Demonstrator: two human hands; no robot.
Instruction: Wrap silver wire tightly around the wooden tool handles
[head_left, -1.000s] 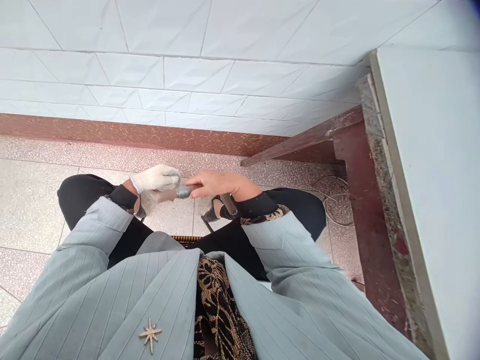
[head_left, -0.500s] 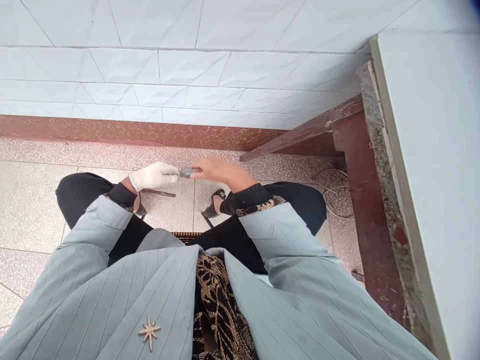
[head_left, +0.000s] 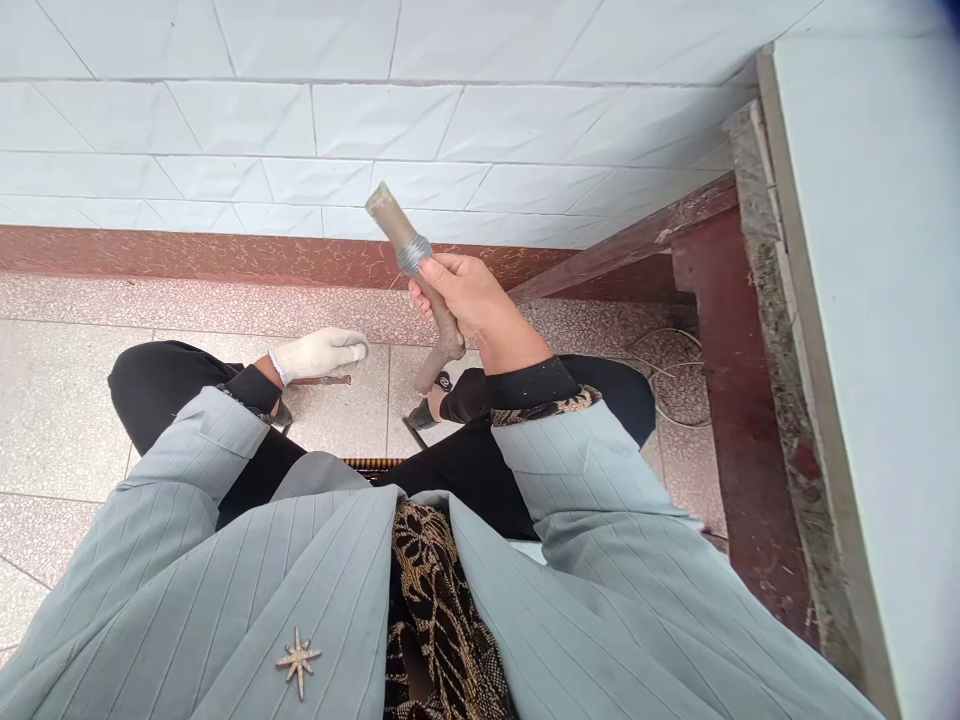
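Observation:
My right hand [head_left: 469, 295] is wrapped round a crooked wooden stick [head_left: 390, 215], raised in front of the wall's lower part. A coil of thin grey wire [head_left: 413, 254] is wound round the stick just above my thumb. The stick's bent lower end points down toward my shoe. My left hand [head_left: 322, 353], in a white knitted glove, is lower and to the left, over the floor. Its fingers are closed together, and whatever they hold is hidden. Partly behind the glove shows a thin reddish-brown rod [head_left: 334, 380].
A white tiled wall [head_left: 390, 120] with a brown base band stands ahead. On the right is a worn red-brown wooden frame [head_left: 739, 400] under a pale top [head_left: 862, 300]. A loose cable [head_left: 667, 375] lies on the floor beside it. My knees spread to both sides.
My right hand has moved up and turned, lifting the wire-wound stick away from the glove and tilting it upright. My left hand has stayed nearly in place.

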